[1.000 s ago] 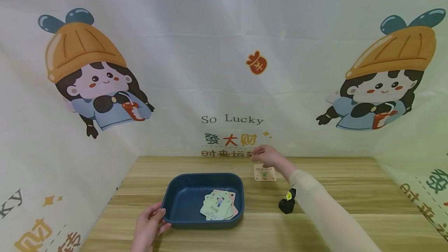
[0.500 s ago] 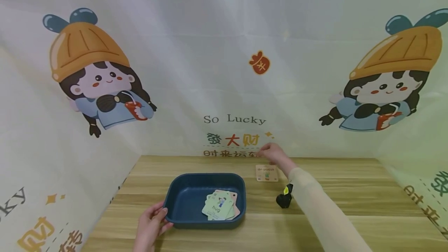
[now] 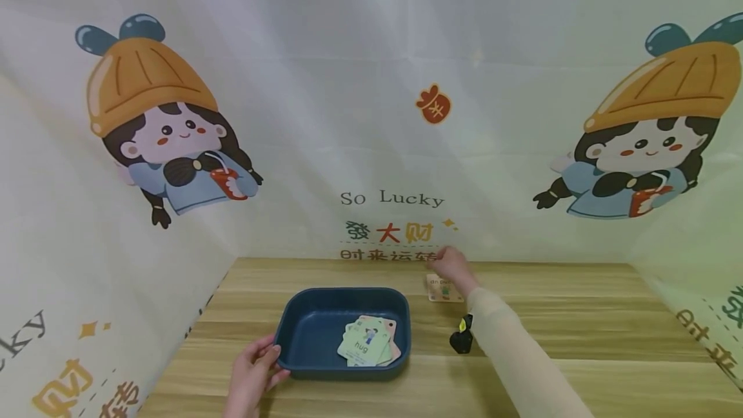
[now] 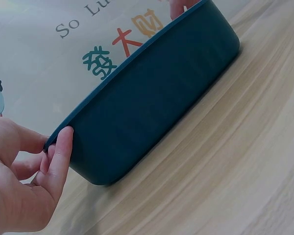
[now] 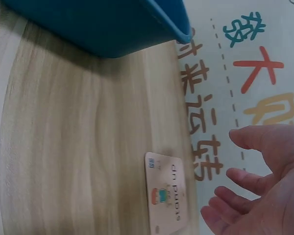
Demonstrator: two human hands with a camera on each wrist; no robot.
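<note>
My left hand [image 3: 251,373] grips the near left corner of a dark blue plastic basin [image 3: 342,374], thumb and fingers at its rim in the left wrist view. Inside the basin, a loose pile of picture cards [image 3: 366,342] lies to the right, a green "hug" card on top. My right hand [image 3: 455,269] hovers around the far edge of the table, over a peach "stand up" card [image 3: 442,290] that it partly covers in the head view. The right wrist view has this hand [image 5: 269,181] with parted, slightly bent fingers and nothing in them, apart from the card [image 5: 165,193].
A wood-grain table [image 3: 551,315] carries the basin and the single card. Behind it and at both sides hangs a pale printed cloth [image 3: 371,82]. Beside my right sleeve [image 3: 511,347] is a small black object [image 3: 461,339] with a yellow mark.
My right hand has come down a little towards the peach card and now overlaps more of it. The left hand keeps its grip on the basin. The whole head view has shifted slightly.
</note>
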